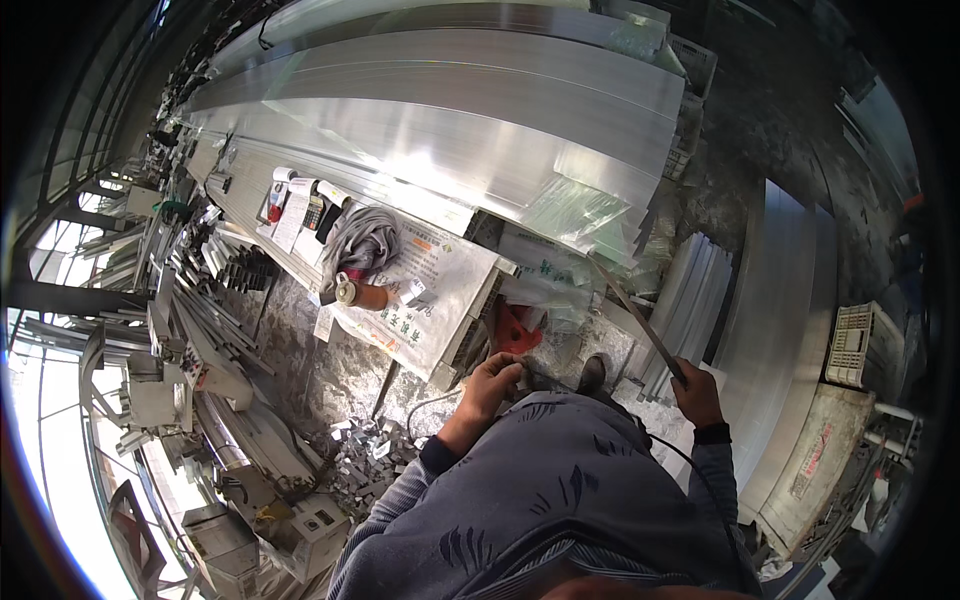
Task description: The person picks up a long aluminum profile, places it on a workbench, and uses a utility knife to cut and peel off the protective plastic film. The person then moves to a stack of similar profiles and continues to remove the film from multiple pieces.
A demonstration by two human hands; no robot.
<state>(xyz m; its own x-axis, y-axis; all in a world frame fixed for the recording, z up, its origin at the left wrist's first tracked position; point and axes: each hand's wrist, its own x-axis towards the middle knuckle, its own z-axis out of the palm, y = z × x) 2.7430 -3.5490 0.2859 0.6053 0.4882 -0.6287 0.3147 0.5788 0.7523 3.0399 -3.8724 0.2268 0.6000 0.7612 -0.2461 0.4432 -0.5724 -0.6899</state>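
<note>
My right hand [699,393] is closed around the near end of a long, thin metal strip [640,318]. The strip slants forward and to the left, its far end close to the edge of the stacked panels. In front of my dark patterned apron [540,480], my left hand [489,388] is closed with thumb and fingers pinched. Whatever it holds, if anything, is hidden. A thin cable [430,403] runs on the floor beside this hand, and a red plastic piece [515,328] lies just beyond it.
A bench covered with a printed white sheet [420,300] holds a grey cloth [362,243], a brown jar [362,295] and a calculator [313,214]. Long silver panels [450,90] stretch behind it. Metal offcuts [372,460] cover the floor at left; a crate [851,345] stands at right.
</note>
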